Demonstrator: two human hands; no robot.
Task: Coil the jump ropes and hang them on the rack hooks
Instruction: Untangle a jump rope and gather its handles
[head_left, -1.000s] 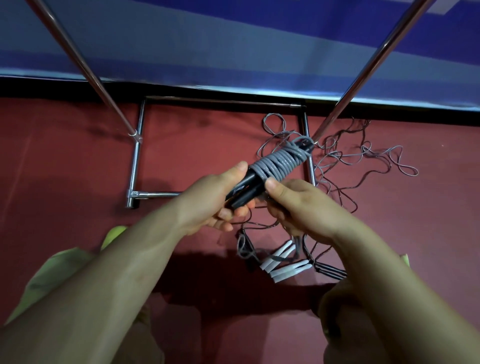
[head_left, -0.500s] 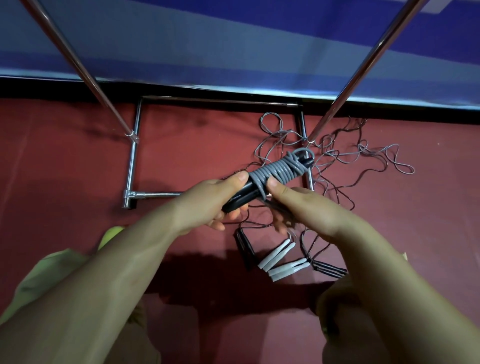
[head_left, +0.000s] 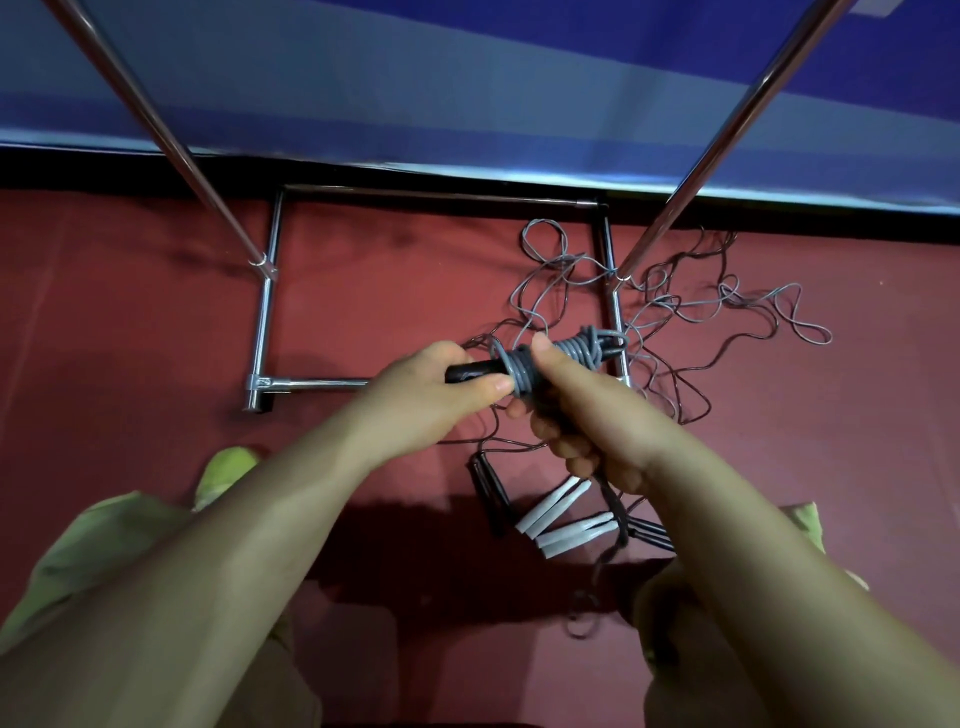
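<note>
While the left hand grips the bare black end of the handles and the right hand pinches the grey cord wound around them, thumb on top of the turns just beside the left thumb, the step in hand looks like finishing the wrap and locking its tail. To do it well, keep the left grip firm so the bundle cannot spin, hold the last turns tight under the right thumb, and tuck the free end beneath them, leaving the loop at the far tip open for a hook. Compared with half a second ago, the bundle lies flatter, several turns have bunched close against the left thumb, and the right thumb has moved onto them. Beyond and below the grip, loose ropes tangle around the rack base on the floor.
</note>
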